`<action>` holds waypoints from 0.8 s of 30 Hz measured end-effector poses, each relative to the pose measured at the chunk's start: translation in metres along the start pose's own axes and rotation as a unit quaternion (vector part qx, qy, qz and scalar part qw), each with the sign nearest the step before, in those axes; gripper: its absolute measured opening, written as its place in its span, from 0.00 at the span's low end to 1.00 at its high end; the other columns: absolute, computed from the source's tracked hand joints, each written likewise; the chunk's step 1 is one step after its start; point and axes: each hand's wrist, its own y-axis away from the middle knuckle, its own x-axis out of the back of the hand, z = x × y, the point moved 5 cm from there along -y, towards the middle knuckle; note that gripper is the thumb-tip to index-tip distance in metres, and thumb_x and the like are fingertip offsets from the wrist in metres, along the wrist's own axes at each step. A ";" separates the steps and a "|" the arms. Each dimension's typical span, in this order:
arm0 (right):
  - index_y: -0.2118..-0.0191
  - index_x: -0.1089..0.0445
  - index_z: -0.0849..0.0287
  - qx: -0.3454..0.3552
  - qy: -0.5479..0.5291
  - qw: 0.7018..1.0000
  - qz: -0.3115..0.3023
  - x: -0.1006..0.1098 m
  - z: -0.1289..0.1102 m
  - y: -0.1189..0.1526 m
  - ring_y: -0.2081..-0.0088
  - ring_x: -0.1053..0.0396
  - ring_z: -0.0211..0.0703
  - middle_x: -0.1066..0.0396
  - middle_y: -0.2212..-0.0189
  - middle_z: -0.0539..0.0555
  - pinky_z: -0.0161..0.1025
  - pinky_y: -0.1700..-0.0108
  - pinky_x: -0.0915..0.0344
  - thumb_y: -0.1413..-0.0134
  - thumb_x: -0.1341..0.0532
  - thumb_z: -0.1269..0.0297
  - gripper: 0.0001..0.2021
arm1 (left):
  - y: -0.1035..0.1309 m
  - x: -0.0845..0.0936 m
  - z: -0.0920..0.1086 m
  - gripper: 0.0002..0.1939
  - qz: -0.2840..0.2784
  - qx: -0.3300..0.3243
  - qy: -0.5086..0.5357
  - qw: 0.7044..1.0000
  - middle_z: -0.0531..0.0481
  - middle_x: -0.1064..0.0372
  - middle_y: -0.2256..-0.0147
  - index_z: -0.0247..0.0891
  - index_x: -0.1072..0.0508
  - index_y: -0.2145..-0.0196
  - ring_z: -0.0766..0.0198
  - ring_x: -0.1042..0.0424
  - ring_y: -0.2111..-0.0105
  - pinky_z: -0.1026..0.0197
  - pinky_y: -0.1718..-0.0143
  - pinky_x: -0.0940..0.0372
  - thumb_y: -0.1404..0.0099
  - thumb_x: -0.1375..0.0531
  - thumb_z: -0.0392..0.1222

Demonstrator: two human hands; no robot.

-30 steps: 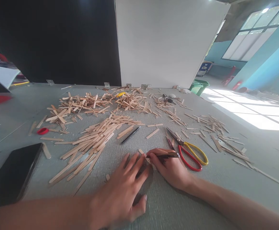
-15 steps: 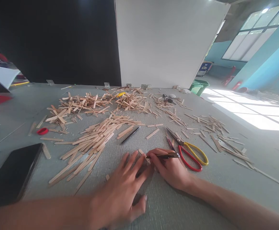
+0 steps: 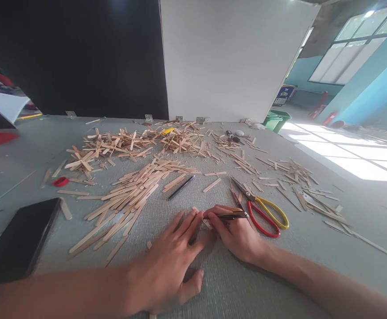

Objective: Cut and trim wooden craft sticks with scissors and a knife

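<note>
In the lower middle of the frame the left hand (image 3: 173, 261) lies flat on the grey textured tabletop (image 3: 279, 274), its fingers spread and pressing down on a short pale wooden craft stick (image 3: 200, 216), of which only the far end shows past the fingertips. The right hand (image 3: 236, 232) meets it from the right, fingers closed around a slim dark-handled cutting tool (image 3: 228, 215) whose tip rests against that stick just beside the left fingertips. Judging from this pose, the work in hand is scoring or trimming the stick, and doing it well calls for firm, even downward pressure from the flat hand so the thin wood cannot swivel, with the fingertips kept to the side of the blade's path and not ahead of it. The tool seems best held low and drawn in light repeated strokes, since a brittle stick may split along the grain if forced. Just right of the right hand lie red-and-yellow-handled scissors (image 3: 266, 215), near enough to catch a knuckle or snag the tool on the way back. A long heap of loose wooden sticks (image 3: 127, 199) fills the centre left, a black pen (image 3: 181, 187) lies beside it, and more scattered offcuts (image 3: 299, 186) trail toward the right. A black phone (image 3: 17, 241) sits at the lower left edge, well apart from the hands.
</note>
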 end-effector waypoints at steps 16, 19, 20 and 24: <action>0.63 0.29 0.57 -0.017 -0.013 0.998 -0.051 -0.003 0.002 0.005 0.66 0.28 0.42 0.27 0.65 0.53 0.39 0.62 0.33 0.23 0.50 0.64 0.17 | -0.002 0.001 -0.003 0.46 -0.026 -0.021 -0.030 0.999 0.29 0.59 0.26 0.41 0.55 0.24 0.34 0.59 0.26 0.25 0.30 0.58 0.33 0.39 0.46; 0.62 0.28 0.57 -0.001 -0.011 0.999 -0.052 -0.002 0.001 0.007 0.66 0.29 0.42 0.27 0.65 0.54 0.40 0.62 0.33 0.23 0.50 0.65 0.16 | -0.003 0.003 -0.003 0.44 -0.052 -0.013 -0.029 0.998 0.27 0.58 0.26 0.38 0.52 0.24 0.33 0.59 0.26 0.24 0.31 0.58 0.32 0.40 0.48; 0.62 0.28 0.57 0.004 -0.008 0.999 -0.051 -0.002 0.001 0.007 0.67 0.29 0.42 0.27 0.66 0.53 0.40 0.62 0.33 0.23 0.50 0.65 0.16 | -0.003 0.003 -0.002 0.44 -0.057 -0.012 -0.031 0.998 0.27 0.58 0.26 0.37 0.52 0.25 0.33 0.59 0.26 0.24 0.31 0.58 0.31 0.40 0.49; 0.62 0.29 0.57 0.008 -0.001 0.999 -0.054 0.000 0.001 0.006 0.69 0.31 0.41 0.29 0.68 0.52 0.39 0.64 0.34 0.23 0.50 0.66 0.15 | -0.003 0.005 -0.001 0.43 -0.049 -0.016 -0.033 0.998 0.29 0.57 0.26 0.39 0.51 0.25 0.34 0.58 0.26 0.23 0.31 0.59 0.31 0.41 0.48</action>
